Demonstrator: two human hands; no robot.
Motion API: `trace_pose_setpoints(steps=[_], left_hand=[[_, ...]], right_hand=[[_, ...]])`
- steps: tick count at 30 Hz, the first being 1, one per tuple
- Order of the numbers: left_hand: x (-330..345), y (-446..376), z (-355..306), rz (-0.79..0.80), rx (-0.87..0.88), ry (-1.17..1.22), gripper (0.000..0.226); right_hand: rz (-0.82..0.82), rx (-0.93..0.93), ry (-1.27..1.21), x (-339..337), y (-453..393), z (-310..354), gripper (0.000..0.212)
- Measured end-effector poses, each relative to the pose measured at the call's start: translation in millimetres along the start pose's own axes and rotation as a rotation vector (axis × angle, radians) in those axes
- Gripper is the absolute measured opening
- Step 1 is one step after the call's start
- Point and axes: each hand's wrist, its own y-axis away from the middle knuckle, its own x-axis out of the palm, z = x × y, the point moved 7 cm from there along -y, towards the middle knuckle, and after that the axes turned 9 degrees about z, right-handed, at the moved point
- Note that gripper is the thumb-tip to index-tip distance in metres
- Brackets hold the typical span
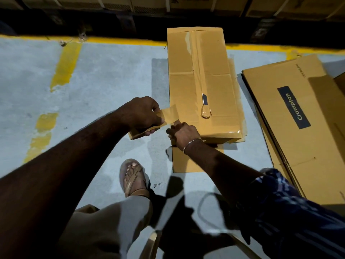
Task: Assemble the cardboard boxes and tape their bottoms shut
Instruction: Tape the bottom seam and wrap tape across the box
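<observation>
Box [203, 85] sits flaps-up on the floor; left hand [143, 116] grips the tape roll [141, 132], right hand [183, 134] pinches the tape [169, 114] at the near edge. Slack could make it wrinkle or stick to itself

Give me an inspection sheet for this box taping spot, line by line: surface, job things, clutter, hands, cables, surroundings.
Surface: grey concrete floor with worn yellow paint lines.
Job's things: assembled cardboard box lies on the floor, tape along its centre seam; a knife rests on top. A stack of flat boxes printed Crompton lies to its right.
Clutter: a crumpled tape wad on the box by the knife.
Hands: left hand grips the tape roll; right hand pinches the pulled-out tape strip at the box's near left corner.
Cables: nothing seen.
Surroundings: dark gap and strapped cartons beyond the yellow line; a sandalled foot below the hands.
</observation>
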Motion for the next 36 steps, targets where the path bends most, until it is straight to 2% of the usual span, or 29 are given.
trace_pose_setpoints(steps=[4, 9, 11, 13, 16, 20, 26, 31, 33, 34, 35, 36], left_hand=[[1.0, -0.1, -2.7, 0.011, 0.007, 0.058, 0.013], [-1.5, 2.0, -6.6, -0.035, 0.021, 0.001, 0.012], [-2.5, 2.8, -4.6, -0.037, 0.013, 0.013, 0.011], [-2.5, 3.1, -4.1, -0.039, 0.013, 0.015, 0.011], [-1.3, 3.8, -4.7, -0.039, 0.012, 0.009, 0.012], [1.2, 5.2, -6.9, -0.013, 0.013, -0.011, 0.012], [3.4, -2.0, -9.3, -0.014, 0.005, -0.060, 0.012], [7.1, -7.6, -12.7, -0.005, 0.008, -0.094, 0.013], [7.7, -9.9, -12.9, 0.006, 0.001, -0.070, 0.013], [7.8, -10.6, -13.2, 0.007, -0.002, -0.067, 0.013], [7.5, -11.5, -13.7, -0.003, -0.001, -0.082, 0.014], [7.1, -12.1, -14.5, -0.015, 0.000, -0.105, 0.014]], right_hand=[[0.066, 0.078, 0.124, -4.5, -5.9, 11.8, 0.033], [0.147, 0.106, 0.265, -5.2, -0.2, 23.3, 0.043], [0.168, 0.044, 0.137, -7.5, 12.8, 18.0, 0.047], [0.099, -0.039, 0.020, -17.1, 29.7, 8.6, 0.055], [-0.070, -0.017, -0.026, -30.0, 44.0, -25.0, 0.048], [0.016, 0.074, 0.026, -27.8, 47.3, -77.6, 0.032], [0.074, 0.196, 0.114, -12.2, 77.1, -155.2, 0.035], [0.008, 0.391, 0.084, 10.4, 106.0, -193.7, 0.039], [-0.045, 0.356, -0.016, 29.6, 109.6, -175.6, 0.048], [-0.016, 0.292, -0.063, 41.4, 108.1, -157.5, 0.054], [0.022, 0.199, -0.121, 55.3, 103.6, -140.5, 0.055], [0.068, 0.121, -0.186, 61.5, 99.9, -122.5, 0.047]])
